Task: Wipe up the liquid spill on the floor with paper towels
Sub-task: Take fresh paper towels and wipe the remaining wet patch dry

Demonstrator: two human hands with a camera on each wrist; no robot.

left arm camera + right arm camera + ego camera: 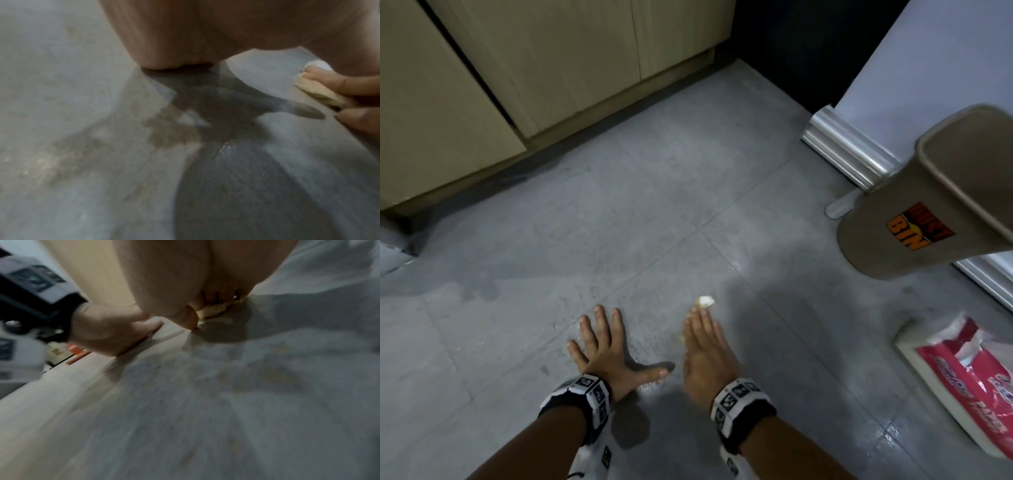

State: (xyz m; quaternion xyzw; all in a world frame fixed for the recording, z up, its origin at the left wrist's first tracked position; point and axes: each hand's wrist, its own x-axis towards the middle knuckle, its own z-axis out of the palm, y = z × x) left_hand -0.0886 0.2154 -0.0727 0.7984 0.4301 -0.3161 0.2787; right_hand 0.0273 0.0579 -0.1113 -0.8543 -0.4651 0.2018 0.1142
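Observation:
My right hand point(702, 332) lies on the grey tile floor point(654, 205) with straight fingers pressing a crumpled, yellow-stained paper towel point(705, 301); its white tip sticks out past the fingertips. The left wrist view shows those fingers point(339, 82) on top of the towel point(316, 92), with the thumb beside it. My left hand point(602, 342) rests flat on the floor to the left, fingers spread, holding nothing. Small yellowish drops of the spill point(650, 385) glisten by the left thumb. A brownish wet patch point(170, 134) and faint yellowish smears point(273, 378) mark the tiles.
A tan dustbin point(928, 205) stands at the right, in front of a white appliance point(928, 68) with a metal base trim point(849, 147). A torn red-and-white paper towel pack point(969, 383) lies at the lower right. Wooden cabinets point(551, 68) line the far left.

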